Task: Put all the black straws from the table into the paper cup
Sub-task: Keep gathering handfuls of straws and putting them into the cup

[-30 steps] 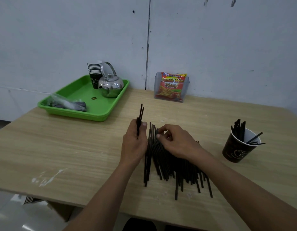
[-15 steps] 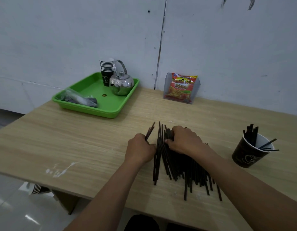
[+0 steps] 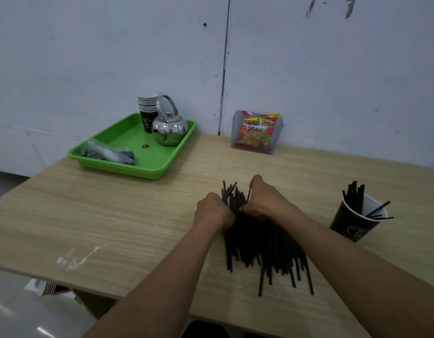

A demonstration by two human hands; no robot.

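A pile of black straws (image 3: 264, 250) lies on the wooden table (image 3: 113, 215) in front of me. My left hand (image 3: 213, 212) grips a few straws at the pile's far left end, their tips sticking out past my knuckles. My right hand (image 3: 267, 201) is curled over the far end of the pile, its fingers pinching straws there. To the right stands a dark paper cup (image 3: 354, 222) with several black straws in it, some upright, some leaning over its rim.
A green tray (image 3: 128, 167) at the back left holds a steel kettle (image 3: 170, 128), a stack of paper cups (image 3: 147, 111) and a plastic bag (image 3: 108, 153). A snack packet in a clear holder (image 3: 257, 131) stands against the wall.
My left hand has lowered its few straws from upright down to the pile's left edge. My right hand has closed over the pile's far end. The view has shifted left.
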